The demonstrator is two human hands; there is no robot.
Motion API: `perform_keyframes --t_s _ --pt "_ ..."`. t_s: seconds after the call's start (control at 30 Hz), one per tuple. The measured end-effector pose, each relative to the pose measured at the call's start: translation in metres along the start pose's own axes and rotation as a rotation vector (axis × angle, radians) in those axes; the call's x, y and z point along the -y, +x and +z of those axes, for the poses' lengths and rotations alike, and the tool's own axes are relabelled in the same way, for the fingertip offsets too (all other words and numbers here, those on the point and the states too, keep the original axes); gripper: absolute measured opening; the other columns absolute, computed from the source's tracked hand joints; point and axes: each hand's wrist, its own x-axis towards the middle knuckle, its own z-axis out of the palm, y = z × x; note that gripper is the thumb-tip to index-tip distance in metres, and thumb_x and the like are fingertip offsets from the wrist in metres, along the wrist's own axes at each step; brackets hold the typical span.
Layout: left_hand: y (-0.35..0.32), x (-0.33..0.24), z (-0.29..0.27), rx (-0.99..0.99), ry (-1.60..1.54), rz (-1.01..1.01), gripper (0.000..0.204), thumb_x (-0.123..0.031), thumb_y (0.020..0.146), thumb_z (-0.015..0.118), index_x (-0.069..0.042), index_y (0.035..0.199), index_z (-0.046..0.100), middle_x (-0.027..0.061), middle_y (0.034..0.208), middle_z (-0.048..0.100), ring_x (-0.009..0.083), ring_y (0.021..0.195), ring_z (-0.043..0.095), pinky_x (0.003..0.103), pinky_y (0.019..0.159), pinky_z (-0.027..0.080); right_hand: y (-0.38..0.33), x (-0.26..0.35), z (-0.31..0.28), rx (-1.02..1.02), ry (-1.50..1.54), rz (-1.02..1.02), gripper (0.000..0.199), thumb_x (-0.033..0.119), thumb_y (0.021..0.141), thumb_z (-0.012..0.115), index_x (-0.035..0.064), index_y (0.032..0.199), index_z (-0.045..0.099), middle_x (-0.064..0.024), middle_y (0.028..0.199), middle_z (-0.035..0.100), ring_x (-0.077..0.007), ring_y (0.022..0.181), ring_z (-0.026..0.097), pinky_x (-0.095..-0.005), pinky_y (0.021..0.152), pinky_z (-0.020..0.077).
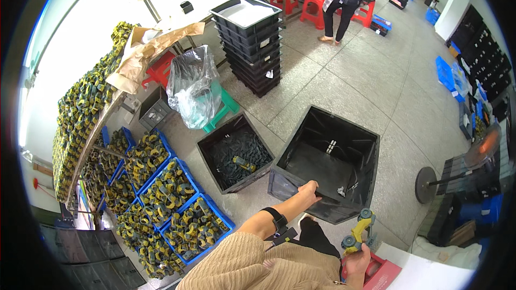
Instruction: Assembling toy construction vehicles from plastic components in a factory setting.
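My left hand [310, 192] is closed on the near rim of a large black plastic bin [371, 166]. A small whitish scrap [341, 191] lies inside that bin, near its front corner. Low on the right, my right hand [357, 260] holds a yellow and grey-green plastic part [359, 232] with round, wheel-like discs; its exact kind I cannot make out. Beside the large bin, on its left, stands a smaller black crate [207, 146] full of dark pieces. One yellow-green part [244, 164] rests on top of them.
Blue crates [198, 182] heaped with yellow-green parts stand at the left, below a bench piled with more parts [88, 94]. Farther off are stacked black trays [250, 48], a green stool [226, 104] and a person [346, 0]. A fan [427, 185] and a red stool [384, 274] are at right.
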Motion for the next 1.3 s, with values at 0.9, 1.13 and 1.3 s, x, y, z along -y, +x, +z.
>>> perform_keyframes --t_s 0.9,1.13,1.3 --pt "0.215 -0.249 0.187 0.053 -0.470 -0.200 0.052 -0.009 0.071 0.053 0.012 0.116 0.041 0.0326 0.121 0.041 0.0527 0.114 0.042 0.056 0.091 0.048 0.300 0.105 0.093 -0.094 -0.563 0.269 0.013 0.010 0.088 0.056 -0.0001 0.093 0.061 -0.0096 0.078 0.059 -0.0229 0.069 0.057 -0.0386 0.063 0.0484" --pt "0.311 -0.261 0.236 0.091 -0.552 -0.029 0.031 -0.007 0.079 0.052 -0.003 0.109 0.052 0.0158 0.117 0.053 0.0352 0.110 0.052 0.056 0.099 0.040 0.313 0.065 0.088 -0.311 -0.175 0.472 0.024 0.011 0.090 0.053 -0.0012 0.110 0.055 -0.0099 0.091 0.059 -0.0190 0.072 0.055 -0.0326 0.064 0.0465" --pt "0.363 -0.234 0.247 0.190 -0.777 -0.118 0.023 0.001 0.075 0.055 -0.001 0.098 0.053 0.0160 0.102 0.056 0.0326 0.100 0.054 0.055 0.097 0.042 0.316 0.052 0.068 -0.299 -0.145 0.620 0.022 0.015 0.092 0.052 0.0020 0.110 0.053 -0.0069 0.096 0.057 -0.0175 0.079 0.053 -0.0329 0.070 0.0445"
